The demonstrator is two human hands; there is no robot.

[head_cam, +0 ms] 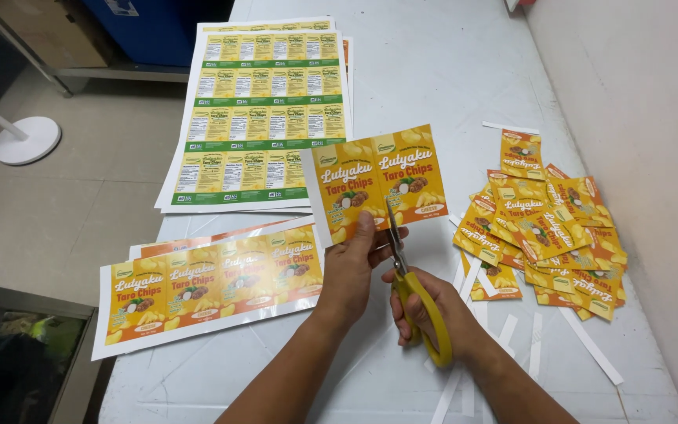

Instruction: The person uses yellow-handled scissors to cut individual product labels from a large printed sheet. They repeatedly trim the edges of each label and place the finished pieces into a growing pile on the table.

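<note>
**Cutting two labels apart**

Head view: the left hand (pixel 352 263) pinches a pair of yellow labels (pixel 377 182) by its near edge, thumb on top, above the white table (pixel 433 71). The right hand (pixel 433 310), fingers curled through the handles, works yellow-handled scissors (pixel 406 271) up the seam. Best to keep the sheet taut and the blades on the white line. Cut labels (pixel 547 224) are heaped to the right, uncut strips (pixel 205 286) to the left.
</note>
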